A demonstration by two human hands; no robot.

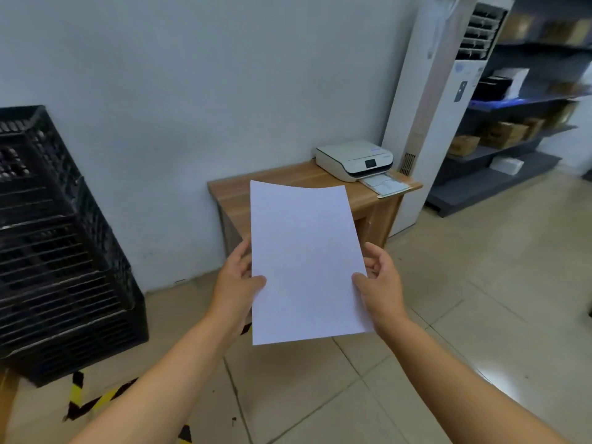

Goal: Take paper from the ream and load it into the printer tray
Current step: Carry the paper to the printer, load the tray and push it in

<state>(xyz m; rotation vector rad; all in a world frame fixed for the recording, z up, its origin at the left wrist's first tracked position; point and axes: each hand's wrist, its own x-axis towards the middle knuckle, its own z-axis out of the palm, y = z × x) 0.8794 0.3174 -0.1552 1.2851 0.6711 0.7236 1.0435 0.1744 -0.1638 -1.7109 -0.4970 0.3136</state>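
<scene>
I hold a white stack of paper (pixel 304 261) upright in front of me, its far edge curling slightly. My left hand (pixel 235 283) grips its left edge with the thumb on top. My right hand (pixel 381 283) grips the right edge the same way. Beyond the paper, a white printer (pixel 354 158) sits on the right end of a small wooden table (pixel 275 182) against the wall. Its paper tray (pixel 386 184) sticks out toward the table's front right corner, with white sheets in it. No ream is in view.
Stacked black plastic crates (pixel 61 248) stand at the left. A tall white floor air conditioner (pixel 445 100) stands right of the table, with grey shelving (pixel 515 149) holding boxes beyond it. Tiled floor (pixel 480 283) lies between me and the table, with yellow-black tape (pixel 93 402) at lower left.
</scene>
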